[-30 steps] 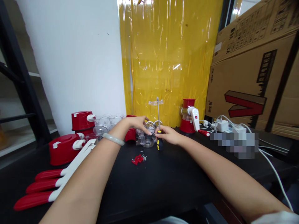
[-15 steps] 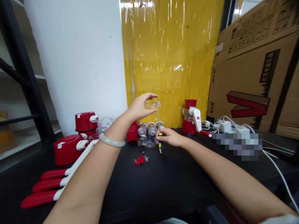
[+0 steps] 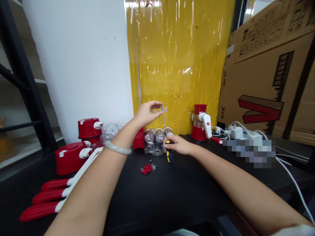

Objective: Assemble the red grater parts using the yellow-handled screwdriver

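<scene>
A screwdriver [image 3: 164, 123] with a metal shaft and a yellow-and-black handle stands nearly upright, its tip up. My right hand [image 3: 177, 144] is closed around the handle. At the upper end, the bent fingers and thumb of my left hand [image 3: 145, 113] close about the tip; whether a small part sits between them I cannot make out. A small clear, shiny shape [image 3: 165, 109] shows just beyond these fingertips. Below, on the black table [image 3: 157, 196], lies a little pile of red plastic pieces [image 3: 147, 168] with several loose screws [image 3: 154, 167] beside it.
Clear plastic drums [image 3: 157, 148] and a red part [image 3: 139, 140] sit behind the pile. Red bases [image 3: 69, 158] and red-tipped white handles [image 3: 45, 208] lie at left. An assembled rotary grater [image 3: 199, 123], white cables [image 3: 292, 177] and a large carton [image 3: 261, 88] occupy the right.
My left fingers have come together and down onto the screwdriver's tip, from a wider spread. The screwdriver has shifted slightly left. The pile on the table is unchanged.
</scene>
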`<state>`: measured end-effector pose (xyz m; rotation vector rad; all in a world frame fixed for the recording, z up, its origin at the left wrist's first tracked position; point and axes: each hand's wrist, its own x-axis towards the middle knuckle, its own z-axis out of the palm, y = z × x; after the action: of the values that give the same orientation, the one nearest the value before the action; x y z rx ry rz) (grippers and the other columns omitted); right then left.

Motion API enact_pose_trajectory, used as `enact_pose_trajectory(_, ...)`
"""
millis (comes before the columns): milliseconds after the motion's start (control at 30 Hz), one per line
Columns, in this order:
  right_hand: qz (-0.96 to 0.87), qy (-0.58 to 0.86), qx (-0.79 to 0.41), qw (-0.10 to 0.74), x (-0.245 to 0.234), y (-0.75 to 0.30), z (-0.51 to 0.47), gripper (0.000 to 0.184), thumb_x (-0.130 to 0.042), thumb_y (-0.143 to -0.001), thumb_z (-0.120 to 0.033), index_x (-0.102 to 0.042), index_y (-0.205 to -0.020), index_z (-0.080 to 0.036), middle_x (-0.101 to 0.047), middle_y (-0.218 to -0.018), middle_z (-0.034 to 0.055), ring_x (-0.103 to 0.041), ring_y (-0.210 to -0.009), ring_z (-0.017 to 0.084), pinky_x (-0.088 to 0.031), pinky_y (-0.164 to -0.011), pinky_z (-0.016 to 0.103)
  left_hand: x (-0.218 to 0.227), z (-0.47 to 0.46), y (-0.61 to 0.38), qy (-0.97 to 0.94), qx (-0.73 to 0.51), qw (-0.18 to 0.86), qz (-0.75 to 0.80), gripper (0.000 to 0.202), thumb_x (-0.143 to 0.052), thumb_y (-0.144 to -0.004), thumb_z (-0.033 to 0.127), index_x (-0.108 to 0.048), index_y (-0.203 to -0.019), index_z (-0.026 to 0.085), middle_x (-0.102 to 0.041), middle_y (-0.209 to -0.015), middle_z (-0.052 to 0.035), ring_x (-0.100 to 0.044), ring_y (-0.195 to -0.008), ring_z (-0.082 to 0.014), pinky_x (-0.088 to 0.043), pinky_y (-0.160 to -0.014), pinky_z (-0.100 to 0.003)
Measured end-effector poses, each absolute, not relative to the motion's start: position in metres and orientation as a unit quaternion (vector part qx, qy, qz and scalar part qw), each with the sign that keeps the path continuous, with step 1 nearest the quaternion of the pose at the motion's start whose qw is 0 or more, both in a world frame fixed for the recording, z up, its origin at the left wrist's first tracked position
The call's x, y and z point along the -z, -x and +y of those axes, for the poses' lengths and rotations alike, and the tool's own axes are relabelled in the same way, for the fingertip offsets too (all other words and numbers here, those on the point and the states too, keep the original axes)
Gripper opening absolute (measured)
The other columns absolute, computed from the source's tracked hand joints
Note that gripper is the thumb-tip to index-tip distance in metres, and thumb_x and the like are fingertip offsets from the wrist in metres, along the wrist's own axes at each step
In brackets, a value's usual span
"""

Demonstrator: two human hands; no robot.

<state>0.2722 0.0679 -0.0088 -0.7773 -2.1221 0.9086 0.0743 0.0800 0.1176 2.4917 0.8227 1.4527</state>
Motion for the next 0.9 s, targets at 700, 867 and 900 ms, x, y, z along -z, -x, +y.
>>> enact_pose_trajectory(700, -0.829, 0.307, -0.332, 0.328, 0.0064, -0.2701, 0.0633, 0.018, -0.066, -0.085, -0.034, -0.059, -0.088, -0.019, -0.067, -0.079, 0.0019, -0.062, -0.077, 0.017, -0.048, -0.079, 0.032, -0.1192, 0.0852, -0.0740, -0.795, -0.518, 0.166, 0.269, 0.029, -0.073, -0.079, 0.010, -0.072, -0.109, 0.010, -0.075, -0.120, -0.0145, -0.075, -0.101, -0.0198, -0.059, -0.098, -0.039)
enact_pose_trajectory(867, -0.830, 0.316, -0.332, 0.318, 0.0043, -0.2717, 0.0613, 0.014, -0.064, -0.086, -0.031, -0.059, -0.089, -0.018, -0.066, -0.080, 0.0023, -0.062, -0.078, 0.018, -0.049, -0.079, 0.033, -0.1228, 0.0809, -0.0697, -0.795, -0.501, 0.167, 0.297, 0.032, -0.073, -0.081, 0.009, -0.071, -0.113, 0.009, -0.075, -0.122, -0.0160, -0.075, -0.102, -0.0201, -0.059, -0.096, -0.038)
enact_pose_trajectory(900, -0.829, 0.318, -0.334, 0.316, 0.0035, -0.2717, 0.0604, 0.014, -0.064, -0.086, -0.030, -0.058, -0.089, -0.018, -0.065, -0.080, 0.0022, -0.062, -0.078, 0.018, -0.049, -0.079, 0.033, -0.1235, 0.0799, -0.0693, -0.795, -0.500, 0.165, 0.303, 0.033, -0.073, -0.081, 0.009, -0.071, -0.114, 0.008, -0.074, -0.122, -0.0168, -0.075, -0.102, -0.0204, -0.060, -0.096, -0.038)
